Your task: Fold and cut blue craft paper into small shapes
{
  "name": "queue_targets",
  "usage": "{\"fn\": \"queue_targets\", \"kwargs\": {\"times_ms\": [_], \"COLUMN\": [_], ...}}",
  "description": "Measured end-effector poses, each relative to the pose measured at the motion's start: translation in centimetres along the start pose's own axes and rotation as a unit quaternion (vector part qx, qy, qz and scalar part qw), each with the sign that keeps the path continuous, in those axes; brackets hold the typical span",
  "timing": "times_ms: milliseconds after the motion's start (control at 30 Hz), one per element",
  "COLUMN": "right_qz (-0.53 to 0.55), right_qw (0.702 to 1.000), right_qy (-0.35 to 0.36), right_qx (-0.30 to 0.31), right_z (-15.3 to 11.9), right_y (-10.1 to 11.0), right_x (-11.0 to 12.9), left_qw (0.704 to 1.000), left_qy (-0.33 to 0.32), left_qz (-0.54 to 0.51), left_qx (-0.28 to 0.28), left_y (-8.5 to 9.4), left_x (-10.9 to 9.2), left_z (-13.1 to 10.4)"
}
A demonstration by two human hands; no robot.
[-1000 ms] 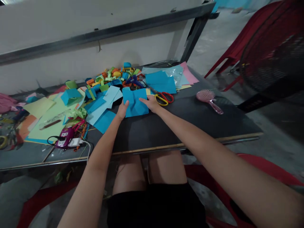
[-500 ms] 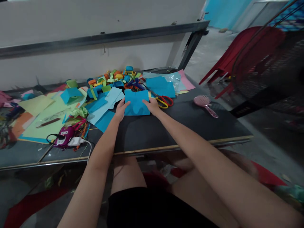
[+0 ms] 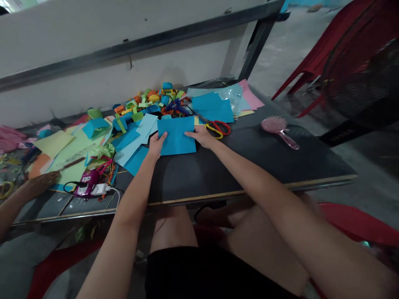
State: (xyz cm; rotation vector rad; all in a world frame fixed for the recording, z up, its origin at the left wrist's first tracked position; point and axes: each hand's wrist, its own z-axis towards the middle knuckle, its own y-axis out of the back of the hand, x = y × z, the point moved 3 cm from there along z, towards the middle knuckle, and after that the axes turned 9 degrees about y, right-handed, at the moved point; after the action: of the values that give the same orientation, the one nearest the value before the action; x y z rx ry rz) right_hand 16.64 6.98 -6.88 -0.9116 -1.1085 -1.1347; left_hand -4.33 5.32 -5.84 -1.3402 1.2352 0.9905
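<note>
Paper [image 3: 176, 143], bright blue, spans the space between the two hands over the dark table [image 3: 199, 180]. At its left edge, the left hand [image 3: 156, 145] pinches it with the thumb on top; the right hand [image 3: 204, 137] pinches the right edge likewise, thumb on top. Scissors [image 3: 209, 122] with red and yellow handles lie just beside the right hand, and a pink hairbrush [image 3: 279, 129] rests farther right. Colorful folded pieces [image 3: 152, 99] are heaped on the far side. At left, another person's hand [image 3: 46, 183] reaches over the table near a purple power strip [image 3: 89, 182].
</note>
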Motion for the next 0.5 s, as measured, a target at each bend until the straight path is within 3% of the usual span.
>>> {"fn": "queue_targets", "kwargs": {"times_ms": [100, 300, 500], "right_qz": [0.073, 0.108, 0.063], "right_qw": [0.996, 0.988, 0.988], "right_qy": [-0.029, -0.082, -0.084], "right_qx": [0.040, 0.070, 0.110], "right_z": [-0.1, -0.6, -1.3], "right_y": [0.1, 1.3, 2.1], "right_x": [-0.1, 0.3, 1.0], "left_qw": [1.000, 0.983, 0.983], "left_qy": [0.022, 0.101, 0.113], "left_qz": [-0.009, 0.089, 0.101], "left_qx": [0.011, 0.121, 0.107], "left_y": [-0.1, -0.8, -0.9], "left_x": [-0.2, -0.5, -0.4], "left_z": [-0.2, -0.6, -0.5]}}
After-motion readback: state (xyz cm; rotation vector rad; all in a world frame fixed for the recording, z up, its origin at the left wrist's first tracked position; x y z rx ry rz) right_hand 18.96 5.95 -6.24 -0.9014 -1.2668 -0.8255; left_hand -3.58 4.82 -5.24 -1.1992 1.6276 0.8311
